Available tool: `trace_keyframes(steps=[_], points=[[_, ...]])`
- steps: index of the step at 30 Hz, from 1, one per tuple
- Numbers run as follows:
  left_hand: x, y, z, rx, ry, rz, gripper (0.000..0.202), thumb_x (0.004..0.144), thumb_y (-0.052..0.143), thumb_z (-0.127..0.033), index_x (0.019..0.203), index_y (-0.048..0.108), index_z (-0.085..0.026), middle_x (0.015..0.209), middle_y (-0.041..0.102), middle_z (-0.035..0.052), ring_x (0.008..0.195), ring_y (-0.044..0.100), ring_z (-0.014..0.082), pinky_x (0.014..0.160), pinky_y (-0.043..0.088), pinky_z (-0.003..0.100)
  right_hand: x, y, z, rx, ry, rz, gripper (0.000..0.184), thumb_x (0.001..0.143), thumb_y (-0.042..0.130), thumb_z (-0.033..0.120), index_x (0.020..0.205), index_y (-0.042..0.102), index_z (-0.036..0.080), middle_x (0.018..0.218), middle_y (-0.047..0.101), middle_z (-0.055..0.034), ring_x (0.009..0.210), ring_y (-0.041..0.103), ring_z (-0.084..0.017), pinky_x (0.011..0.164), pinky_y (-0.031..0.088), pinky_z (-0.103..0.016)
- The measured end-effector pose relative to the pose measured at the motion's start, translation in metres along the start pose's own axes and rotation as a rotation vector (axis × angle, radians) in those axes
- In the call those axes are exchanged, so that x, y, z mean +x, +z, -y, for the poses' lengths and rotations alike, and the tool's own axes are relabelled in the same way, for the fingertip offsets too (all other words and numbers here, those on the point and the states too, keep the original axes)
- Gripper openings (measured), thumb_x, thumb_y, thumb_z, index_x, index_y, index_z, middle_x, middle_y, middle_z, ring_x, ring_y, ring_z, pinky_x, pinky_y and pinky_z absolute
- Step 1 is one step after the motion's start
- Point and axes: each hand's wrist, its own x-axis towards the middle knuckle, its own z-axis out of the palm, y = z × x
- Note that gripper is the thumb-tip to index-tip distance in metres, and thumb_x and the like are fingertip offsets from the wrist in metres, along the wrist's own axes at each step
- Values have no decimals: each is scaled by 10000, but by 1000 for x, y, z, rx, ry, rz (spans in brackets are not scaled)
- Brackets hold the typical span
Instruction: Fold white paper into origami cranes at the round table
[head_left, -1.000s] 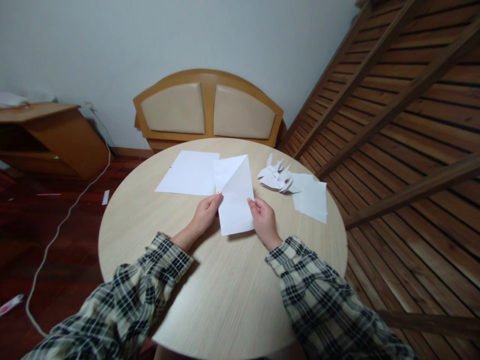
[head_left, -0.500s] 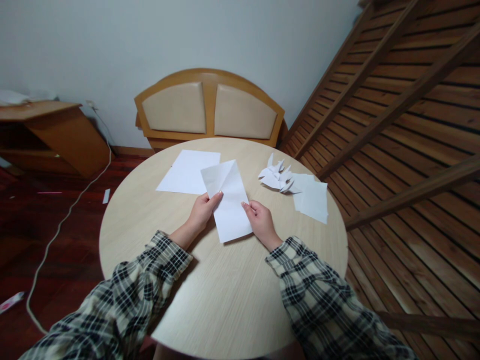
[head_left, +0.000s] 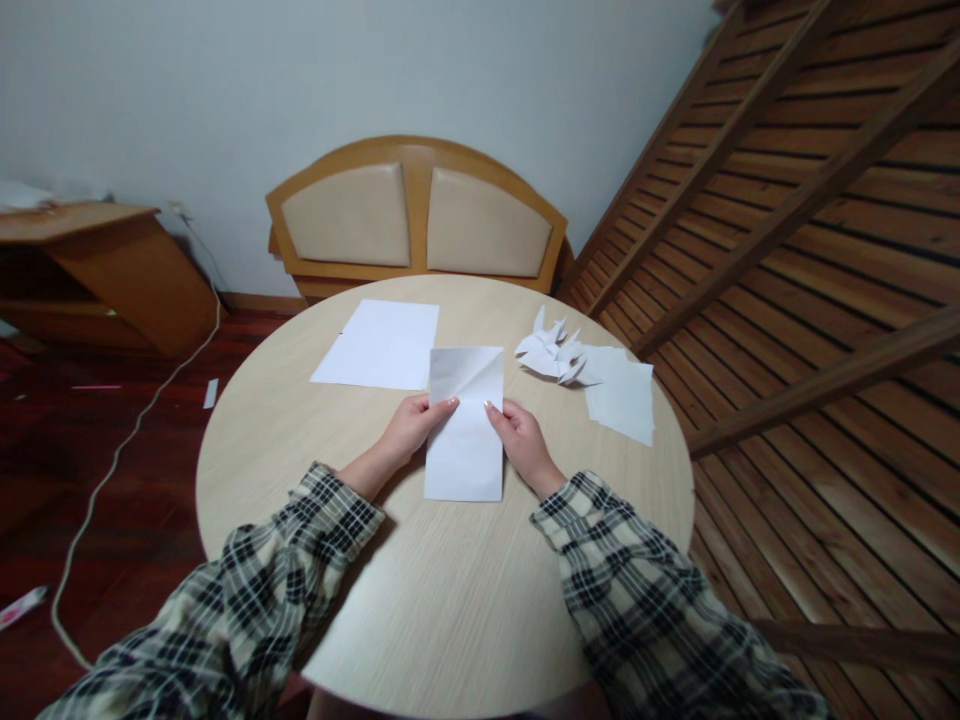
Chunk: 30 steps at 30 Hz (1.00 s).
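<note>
A white sheet of paper (head_left: 466, 440) with a diagonal crease across its upper part lies lengthwise on the round wooden table (head_left: 450, 580). My left hand (head_left: 411, 425) pinches its left edge, fingertips resting on top. My right hand (head_left: 519, 437) grips the right edge the same way. Both arms wear plaid sleeves.
A flat white sheet (head_left: 381, 345) lies to the back left. Folded paper figures (head_left: 553, 352) and more white sheets (head_left: 622, 398) sit at the right. A padded wooden chair back (head_left: 417, 220) stands behind the table, slatted wood leans at right, and a cable runs across the floor at left.
The creased sheet has been turned from a tilted position to square with me and drawn closer. Both hands moved inward along its edges.
</note>
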Motion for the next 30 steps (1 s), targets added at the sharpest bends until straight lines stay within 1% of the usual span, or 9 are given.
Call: trace_keyframes(steps=[4, 7, 10, 13, 17, 21, 24, 27, 30], points=[[-5, 2, 2, 102, -37, 115, 339, 726, 747, -436, 767, 702, -102, 707, 684, 78, 554, 574, 136, 530, 445, 271, 2, -1, -8, -27, 27, -63, 443, 867, 505, 615, 762, 563, 189, 672, 587, -8, 595, 515, -150, 526, 412, -260], [-5, 1, 4, 181, -12, 145, 351, 748, 727, -453, 764, 702, -103, 683, 664, 73, 539, 552, 130, 517, 429, 270, 2, -2, -13, -88, -2, -107, 436, 893, 479, 599, 782, 564, 187, 678, 580, -7, 612, 512, -150, 539, 414, -257], [-4, 0, 3, 209, 16, 162, 361, 766, 707, -469, 768, 693, -109, 685, 659, 73, 543, 545, 133, 512, 422, 271, 1, -2, -14, -126, -24, -115, 422, 908, 470, 582, 797, 565, 186, 696, 586, -10, 627, 513, -152, 562, 422, -262], [-4, 1, 1, 232, 57, 125, 396, 796, 659, -507, 737, 663, -115, 650, 631, 55, 533, 521, 125, 499, 407, 263, 1, -2, -11, -128, -28, -117, 419, 909, 472, 578, 779, 554, 188, 695, 584, -12, 632, 519, -157, 578, 430, -273], [-6, 6, -5, 250, 88, 61, 426, 810, 616, -535, 654, 594, -139, 557, 562, 14, 489, 463, 108, 446, 349, 236, 1, 0, -8, -120, -33, -126, 421, 909, 474, 574, 772, 557, 185, 715, 608, -25, 660, 544, -167, 606, 444, -282], [-7, 8, -7, 238, 74, 69, 429, 805, 603, -546, 640, 567, -151, 544, 542, 6, 481, 451, 106, 441, 352, 236, 1, 1, -8, -107, -10, -124, 429, 905, 476, 580, 788, 573, 179, 715, 609, -27, 663, 546, -167, 602, 445, -279], [-6, 6, -6, 272, 74, 78, 474, 807, 573, -590, 633, 568, -149, 551, 531, 6, 486, 447, 110, 454, 359, 247, 1, 0, -8, -86, 3, -108, 431, 904, 475, 584, 816, 588, 177, 733, 622, -31, 677, 554, -171, 605, 447, -276], [-4, 2, -7, 314, 146, 38, 499, 802, 560, -613, 590, 537, -161, 545, 490, -8, 495, 409, 106, 466, 334, 250, 1, 0, -7, -66, 6, -79, 423, 903, 481, 578, 843, 596, 175, 768, 638, -38, 687, 559, -173, 613, 446, -279], [0, -2, -9, 335, 268, -36, 432, 784, 617, -547, 599, 538, -165, 560, 474, -16, 519, 384, 106, 480, 315, 252, 0, 1, -7, -81, 7, -27, 410, 905, 485, 567, 825, 584, 177, 750, 617, -33, 669, 542, -170, 600, 431, -279]])
